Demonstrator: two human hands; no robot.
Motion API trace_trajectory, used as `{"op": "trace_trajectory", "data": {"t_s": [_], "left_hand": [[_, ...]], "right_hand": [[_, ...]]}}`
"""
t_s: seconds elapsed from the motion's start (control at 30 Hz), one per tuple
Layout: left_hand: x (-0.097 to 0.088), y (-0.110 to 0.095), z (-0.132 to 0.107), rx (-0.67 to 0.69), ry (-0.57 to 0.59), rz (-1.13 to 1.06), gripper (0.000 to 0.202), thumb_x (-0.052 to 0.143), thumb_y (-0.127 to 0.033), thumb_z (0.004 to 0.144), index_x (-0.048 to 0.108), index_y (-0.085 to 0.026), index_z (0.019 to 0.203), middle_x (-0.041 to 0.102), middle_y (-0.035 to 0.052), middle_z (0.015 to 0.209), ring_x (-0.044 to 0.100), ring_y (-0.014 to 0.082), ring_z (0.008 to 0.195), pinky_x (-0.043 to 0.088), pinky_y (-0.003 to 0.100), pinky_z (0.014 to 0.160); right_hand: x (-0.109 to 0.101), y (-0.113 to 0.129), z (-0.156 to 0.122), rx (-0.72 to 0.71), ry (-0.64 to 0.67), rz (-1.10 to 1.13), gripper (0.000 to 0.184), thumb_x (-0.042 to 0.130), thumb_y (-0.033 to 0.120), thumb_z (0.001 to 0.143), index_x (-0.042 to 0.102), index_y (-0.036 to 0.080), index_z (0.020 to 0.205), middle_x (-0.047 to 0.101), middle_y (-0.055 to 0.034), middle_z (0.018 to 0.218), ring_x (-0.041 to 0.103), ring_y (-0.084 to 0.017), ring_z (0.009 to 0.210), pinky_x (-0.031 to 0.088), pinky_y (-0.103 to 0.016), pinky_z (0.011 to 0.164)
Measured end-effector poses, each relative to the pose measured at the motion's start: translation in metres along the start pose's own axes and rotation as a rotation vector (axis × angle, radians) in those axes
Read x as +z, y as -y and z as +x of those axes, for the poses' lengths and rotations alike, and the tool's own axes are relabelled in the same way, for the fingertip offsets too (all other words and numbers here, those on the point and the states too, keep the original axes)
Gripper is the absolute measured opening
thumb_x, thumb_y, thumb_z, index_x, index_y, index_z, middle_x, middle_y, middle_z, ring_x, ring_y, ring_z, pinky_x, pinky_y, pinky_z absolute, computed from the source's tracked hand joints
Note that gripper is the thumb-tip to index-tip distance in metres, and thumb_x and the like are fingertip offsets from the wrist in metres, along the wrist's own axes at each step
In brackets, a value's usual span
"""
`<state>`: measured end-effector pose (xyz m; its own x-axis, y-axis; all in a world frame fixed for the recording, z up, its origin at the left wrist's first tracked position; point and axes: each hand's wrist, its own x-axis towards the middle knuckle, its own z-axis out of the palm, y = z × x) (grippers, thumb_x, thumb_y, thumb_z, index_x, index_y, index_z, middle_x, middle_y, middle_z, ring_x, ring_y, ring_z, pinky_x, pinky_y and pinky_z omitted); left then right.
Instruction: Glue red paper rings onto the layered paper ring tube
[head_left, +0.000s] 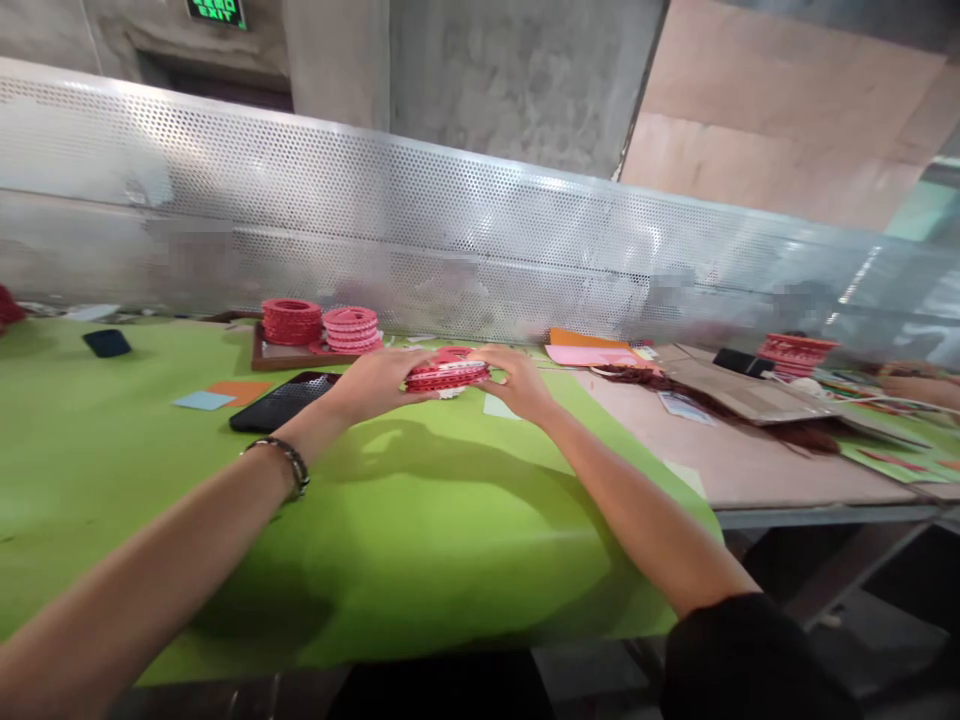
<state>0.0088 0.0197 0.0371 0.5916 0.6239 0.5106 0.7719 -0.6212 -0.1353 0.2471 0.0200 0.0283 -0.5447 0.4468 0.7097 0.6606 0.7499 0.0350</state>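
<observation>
Between my two hands, above the far part of the green sheet (450, 530), is a red-and-white coil of trim (448, 376). My left hand (382, 380) grips its left side, with the thumb on the near side. The fingers of my right hand (519, 382) close on the right end of the same coil. Just behind my left hand, a red coil (292, 322) and a pink-and-white coil (351, 328) stand on a brown tray (289, 358). A black tablet-like item (281, 402) lies beside my left wrist.
Blue paper (203, 400) and orange paper (240, 391) lie left of the black item. A dark phone-like object (106, 343) is farther left. To the right are flattened cardboard (742, 390) and another red coil (796, 353). A perforated metal panel (450, 220) runs along the back.
</observation>
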Motion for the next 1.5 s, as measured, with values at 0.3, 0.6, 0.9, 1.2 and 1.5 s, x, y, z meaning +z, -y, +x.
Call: {"op": "trace_trajectory", "data": {"t_s": [0.3,0.6,0.9,1.2,1.5], "left_hand": [[0.011,-0.005,-0.006,-0.002,0.098,0.042,0.044,0.057,-0.023,0.095,0.054,-0.017,0.139,0.073,0.0142,0.117,0.071,0.0287,0.104,0.055,0.042,0.087],[0.005,0.000,-0.008,0.050,0.015,0.016,0.059,0.064,-0.032,0.087,0.050,-0.020,0.143,0.071,0.0120,0.124,0.068,0.0294,0.111,0.053,0.036,0.092],[0.007,0.011,-0.013,0.078,0.002,0.001,0.042,0.053,-0.015,0.092,0.059,-0.019,0.133,0.069,0.0074,0.129,0.066,0.0234,0.115,0.050,0.033,0.099],[0.008,0.003,-0.010,-0.018,0.006,0.011,0.037,0.057,-0.015,0.089,0.065,-0.018,0.125,0.076,0.0123,0.111,0.071,0.0313,0.103,0.054,0.040,0.089],[0.009,0.009,-0.010,-0.087,-0.099,-0.085,0.047,0.062,-0.040,0.092,0.057,-0.017,0.133,0.072,0.0106,0.122,0.068,0.0287,0.109,0.054,0.034,0.088]], "right_hand": [[0.010,0.015,-0.013,0.006,0.094,-0.150,0.040,0.073,0.017,0.082,0.067,0.019,0.122,0.070,-0.0131,0.125,0.065,-0.028,0.117,0.052,-0.047,0.101],[0.007,0.018,-0.013,-0.023,0.076,-0.160,0.018,0.066,0.013,0.088,0.072,0.018,0.105,0.075,-0.0108,0.115,0.070,-0.025,0.110,0.057,-0.040,0.093],[0.002,0.012,-0.015,-0.033,0.063,-0.119,0.028,0.065,0.014,0.087,0.068,0.017,0.115,0.072,-0.0125,0.122,0.068,-0.025,0.114,0.056,-0.042,0.096],[0.013,0.017,-0.017,-0.028,0.091,-0.113,0.033,0.069,0.017,0.086,0.067,0.019,0.119,0.072,-0.0119,0.121,0.068,-0.026,0.113,0.055,-0.044,0.097],[0.006,0.009,-0.018,0.073,-0.068,0.010,0.031,0.057,0.028,0.095,0.063,0.019,0.124,0.073,-0.0123,0.120,0.070,-0.025,0.108,0.058,-0.039,0.087]]}}
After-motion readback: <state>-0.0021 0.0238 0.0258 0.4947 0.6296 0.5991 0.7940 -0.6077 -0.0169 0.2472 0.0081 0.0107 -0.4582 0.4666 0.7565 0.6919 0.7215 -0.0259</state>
